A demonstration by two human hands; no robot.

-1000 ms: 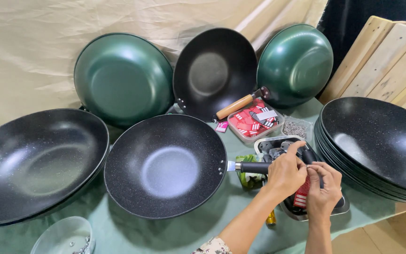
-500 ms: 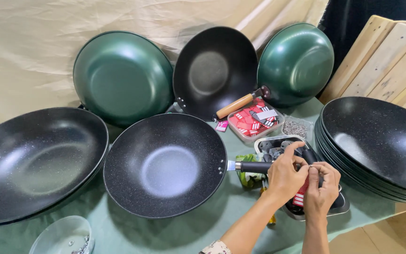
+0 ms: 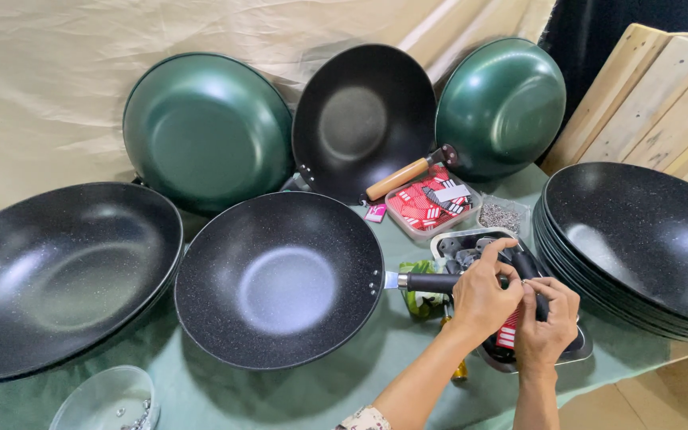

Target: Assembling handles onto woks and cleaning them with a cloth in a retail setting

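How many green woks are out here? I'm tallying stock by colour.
2. One green wok leans against the cloth backdrop at back left; the other leans at back right, beside the wooden planks. More could be hidden behind the black pans.

green woks: two, (image 3: pixel 207 131) and (image 3: pixel 503 103), propped up at the back, well beyond the hands
single black woks: three, (image 3: pixel 53 275), (image 3: pixel 280 279), (image 3: pixel 360 115)
stacked black woks: one pile (image 3: pixel 646 239) just right of the hands, can't count the layers
hands: two, left hand (image 3: pixel 483 299), right hand (image 3: pixel 547 330)
trays: two, red-filled tray (image 3: pixel 428 203), metal tray (image 3: pixel 471 243) under the hands
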